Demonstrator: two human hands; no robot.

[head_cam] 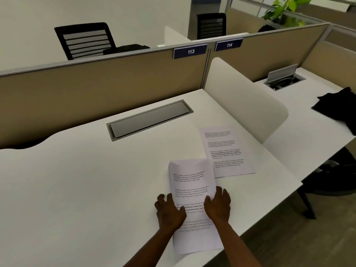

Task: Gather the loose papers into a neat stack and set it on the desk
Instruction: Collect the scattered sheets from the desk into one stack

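Note:
A small stack of printed white papers (190, 182) lies on the white desk (77, 189) near its front right edge, its far end slightly lifted and fanned. My left hand (168, 211) grips the stack's left edge and my right hand (218, 206) grips its right edge, thumbs on top of the sheets. One loose printed sheet (227, 151) lies flat on the desk just beyond and to the right of the stack; its near left corner runs under the stack's far end.
A grey cable-tray lid (148, 118) is set into the desk behind the papers. A white rounded divider (244, 101) stands to the right, a tan partition (96, 87) behind. On the neighbouring desk lies a black cloth (337, 108). The desk's front right edge drops to the floor.

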